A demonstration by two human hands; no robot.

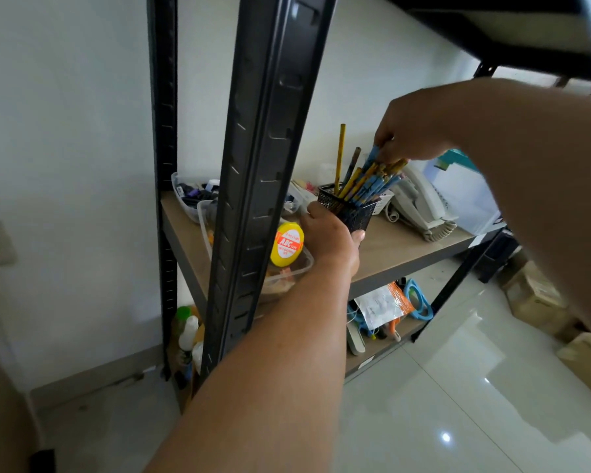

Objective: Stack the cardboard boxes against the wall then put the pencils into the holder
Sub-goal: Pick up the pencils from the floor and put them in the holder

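A black mesh pencil holder (354, 209) sits tilted on the wooden shelf (396, 247), and my left hand (331, 238) grips its lower side. My right hand (411, 126) pinches the top ends of a bundle of blue and yellow pencils (372, 180) whose lower ends are inside the holder. One long yellow pencil (339, 155) and a dark one stand in the holder apart from the bundle. Cardboard boxes (539, 302) lie on the floor at the far right, partly hidden by my right arm.
A black metal shelf upright (263, 165) stands close in front of me, left of my arms. On the shelf are a yellow tape roll (286, 245) in a clear tub, other plastic tubs, and a white desk phone (420, 203). Bottles and packets fill the lower shelf. The floor is glossy tile.
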